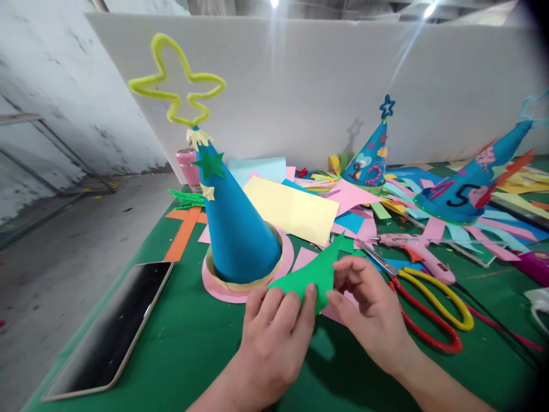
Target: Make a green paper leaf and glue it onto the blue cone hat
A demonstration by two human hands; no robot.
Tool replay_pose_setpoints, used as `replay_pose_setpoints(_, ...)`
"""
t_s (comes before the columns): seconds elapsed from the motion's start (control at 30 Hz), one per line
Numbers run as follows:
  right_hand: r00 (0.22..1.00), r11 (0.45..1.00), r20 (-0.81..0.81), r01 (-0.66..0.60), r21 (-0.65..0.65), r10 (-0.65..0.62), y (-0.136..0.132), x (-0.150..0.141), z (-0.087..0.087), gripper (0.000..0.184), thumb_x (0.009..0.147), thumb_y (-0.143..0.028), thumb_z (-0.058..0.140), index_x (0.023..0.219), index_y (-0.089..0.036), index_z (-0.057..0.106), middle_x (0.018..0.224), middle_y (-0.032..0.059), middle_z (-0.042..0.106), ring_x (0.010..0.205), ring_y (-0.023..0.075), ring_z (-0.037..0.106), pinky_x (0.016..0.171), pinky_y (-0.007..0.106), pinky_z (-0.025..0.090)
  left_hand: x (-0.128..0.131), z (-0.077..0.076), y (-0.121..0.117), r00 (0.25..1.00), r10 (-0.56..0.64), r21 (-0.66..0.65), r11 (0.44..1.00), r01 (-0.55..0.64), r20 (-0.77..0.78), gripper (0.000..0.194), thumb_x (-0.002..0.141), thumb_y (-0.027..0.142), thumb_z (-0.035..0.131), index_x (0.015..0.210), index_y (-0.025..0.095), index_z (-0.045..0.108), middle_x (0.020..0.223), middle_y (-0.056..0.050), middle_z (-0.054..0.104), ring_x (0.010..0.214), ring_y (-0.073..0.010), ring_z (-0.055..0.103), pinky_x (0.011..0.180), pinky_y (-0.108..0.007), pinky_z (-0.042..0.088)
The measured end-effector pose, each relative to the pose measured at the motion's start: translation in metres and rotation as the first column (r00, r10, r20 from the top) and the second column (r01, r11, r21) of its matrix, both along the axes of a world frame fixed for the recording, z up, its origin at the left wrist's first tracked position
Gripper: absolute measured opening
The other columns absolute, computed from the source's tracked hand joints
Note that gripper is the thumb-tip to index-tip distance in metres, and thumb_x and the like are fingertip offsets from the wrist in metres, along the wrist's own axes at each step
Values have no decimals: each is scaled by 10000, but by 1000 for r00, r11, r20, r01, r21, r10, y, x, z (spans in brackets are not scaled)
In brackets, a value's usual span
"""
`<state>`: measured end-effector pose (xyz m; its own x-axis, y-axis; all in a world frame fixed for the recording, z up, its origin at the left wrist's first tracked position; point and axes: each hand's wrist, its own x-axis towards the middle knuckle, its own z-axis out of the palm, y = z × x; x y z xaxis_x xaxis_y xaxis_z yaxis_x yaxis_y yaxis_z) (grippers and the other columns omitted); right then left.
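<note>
A piece of green paper [306,277] with a long pointed end is held between my hands above the table. My left hand [277,329] grips its near left edge, fingers curled over the front. At its right edge, my right hand [371,309] has thumb and fingers bent about the paper's side. Just beyond stands a blue paper cone hat [242,229] with a pink brim [223,292], a green star [210,164] and a yellow pipe-cleaner shape [193,80] on its tip. Scissors [412,286] with red and yellow handles lie beside my right hand.
A phone [114,329] lies at the left edge of the green table [180,349]. A pink glue gun [418,252] rests behind the scissors, its cord trailing right. Paper sheets, including a cream one [291,209], and two decorated hats [371,157] [472,183] fill the back.
</note>
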<state>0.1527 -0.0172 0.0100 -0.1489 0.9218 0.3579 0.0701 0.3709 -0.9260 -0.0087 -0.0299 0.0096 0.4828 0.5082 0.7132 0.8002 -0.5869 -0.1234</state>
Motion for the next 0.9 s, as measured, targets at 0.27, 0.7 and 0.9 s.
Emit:
replay_pose_setpoints(0.27, 993, 982, 20, 118, -144, -117, 6, 14, -7, 217, 801, -194, 509, 1004, -246, 450, 717, -27, 428, 613, 121, 474, 518, 218, 458, -26, 1, -15, 998, 56, -47, 997, -56, 14, 214, 818, 85, 473, 968, 136, 618, 809, -81, 565, 792, -215, 512, 707, -353, 373)
replay_pose_setpoints(0.7, 811, 896, 382, -410, -171, 444, 16, 25, 33, 609, 791, -95, 480, 1330, -296, 280, 738, -28, 496, 629, 113, 490, 488, 191, 421, -9, 19, -16, 587, 518, -732, 117, 671, 622, 259, 764, 392, 574, 817, 144, 627, 609, -5, 543, 548, -115, 484, 492, -209, 377)
replay_pose_setpoints(0.9, 973, 998, 230, 21, 57, -34, 35, 31, 28, 346, 829, -186, 479, 1173, -210, 455, 711, -10, 549, 698, 141, 553, 612, 262, 460, -16, 6, -28, 451, 724, -740, 121, 662, 522, 345, 724, 426, 626, 540, 151, 530, 426, 30, 495, 401, -63, 355, 409, -188, 254)
